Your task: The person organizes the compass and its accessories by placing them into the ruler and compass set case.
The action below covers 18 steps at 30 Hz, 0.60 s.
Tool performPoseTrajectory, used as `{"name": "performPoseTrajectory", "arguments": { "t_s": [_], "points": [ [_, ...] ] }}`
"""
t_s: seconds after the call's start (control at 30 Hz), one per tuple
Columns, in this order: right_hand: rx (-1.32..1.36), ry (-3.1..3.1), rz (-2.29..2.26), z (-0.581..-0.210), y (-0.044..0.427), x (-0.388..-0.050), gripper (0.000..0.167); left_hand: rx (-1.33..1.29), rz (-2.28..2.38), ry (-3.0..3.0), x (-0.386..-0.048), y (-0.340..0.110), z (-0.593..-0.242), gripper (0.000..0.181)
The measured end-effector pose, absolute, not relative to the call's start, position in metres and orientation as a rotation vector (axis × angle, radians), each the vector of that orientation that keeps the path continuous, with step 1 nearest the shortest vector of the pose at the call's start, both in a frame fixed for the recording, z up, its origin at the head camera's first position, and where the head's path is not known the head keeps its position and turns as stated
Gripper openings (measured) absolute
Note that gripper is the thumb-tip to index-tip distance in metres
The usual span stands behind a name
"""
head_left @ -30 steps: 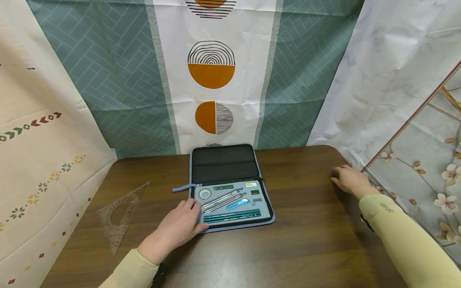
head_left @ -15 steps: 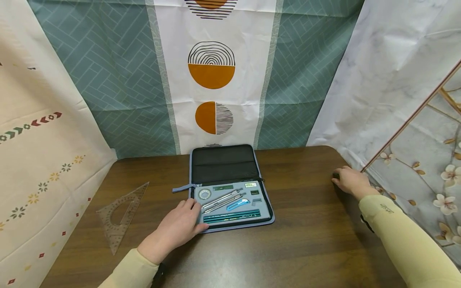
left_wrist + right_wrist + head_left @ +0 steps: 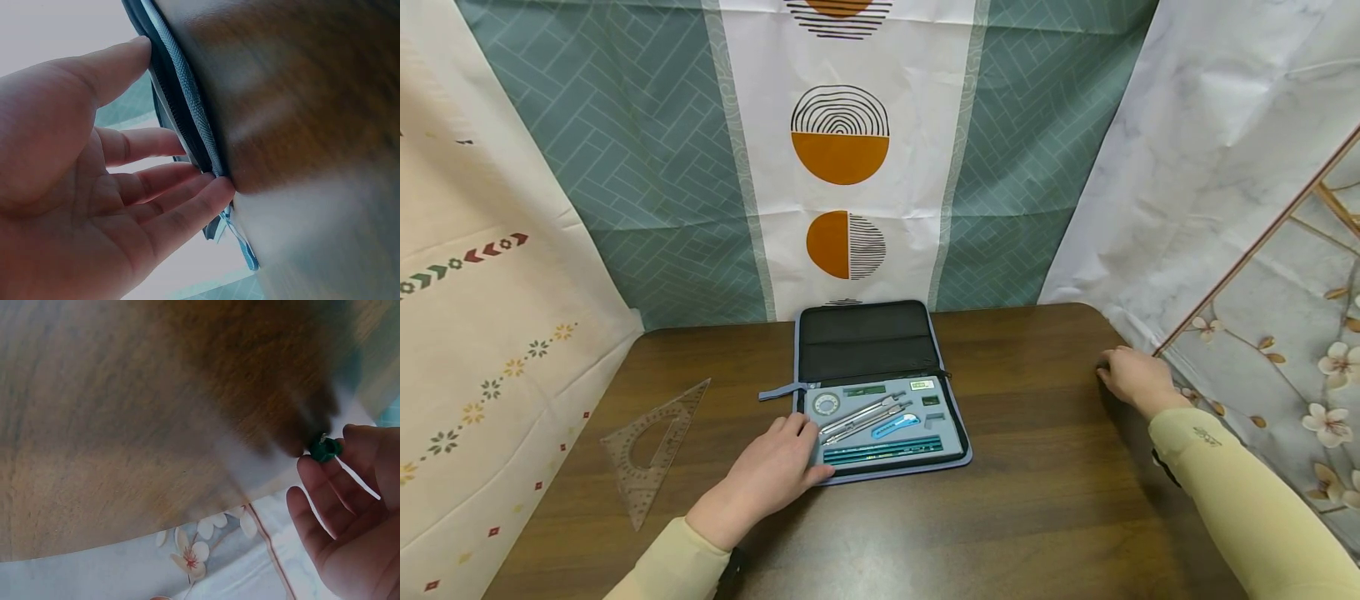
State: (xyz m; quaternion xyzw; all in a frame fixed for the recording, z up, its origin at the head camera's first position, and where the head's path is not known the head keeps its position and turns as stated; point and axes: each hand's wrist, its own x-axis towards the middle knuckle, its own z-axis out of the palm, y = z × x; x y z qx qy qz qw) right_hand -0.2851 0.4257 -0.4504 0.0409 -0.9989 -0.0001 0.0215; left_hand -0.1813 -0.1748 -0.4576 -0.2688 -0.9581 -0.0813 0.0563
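An unzipped pencil case [image 3: 865, 342] lies spread out, with compasses [image 3: 865, 418], a blue cutter [image 3: 895, 427] and dark green pencils [image 3: 883, 450] in its grey tray. My left hand [image 3: 769, 468] touches the case's front left corner, thumb at the front edge and fingers along the left edge. In the left wrist view the fingers of that hand [image 3: 106, 169] are nearly straight against the zipper edge [image 3: 187, 94]. At the table's far right, my right hand [image 3: 1135, 379] pinches a small green object [image 3: 325, 449] between thumb and fingertip, as the right wrist view shows.
A clear triangular ruler [image 3: 658, 450] lies on the wooden table [image 3: 1000, 525], left of the case. Patterned cloths hang behind the table [image 3: 842, 192] and along its left and right sides. A blue zipper strap [image 3: 778, 392] sticks out from the case's left side.
My right hand has shifted very slightly to the right, and the dark object at its fingertips has gone out of sight in the head view. My left hand and the case have stayed still.
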Motion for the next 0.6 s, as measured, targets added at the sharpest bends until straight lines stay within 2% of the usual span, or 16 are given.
{"name": "performPoseTrajectory", "arguments": {
  "t_s": [0.17,0.6],
  "points": [
    [0.124,-3.076,0.022,-0.4500,0.4261,-0.2840,0.017,-0.825,-0.254,-2.902,-0.1808,-0.1747,-0.4559,0.060],
    [0.119,-3.090,0.028,-0.4522,0.4283,-0.2830,0.021,-0.822,-0.256,-2.906,-0.1801,-0.1742,-0.4537,0.060]
  ]
}}
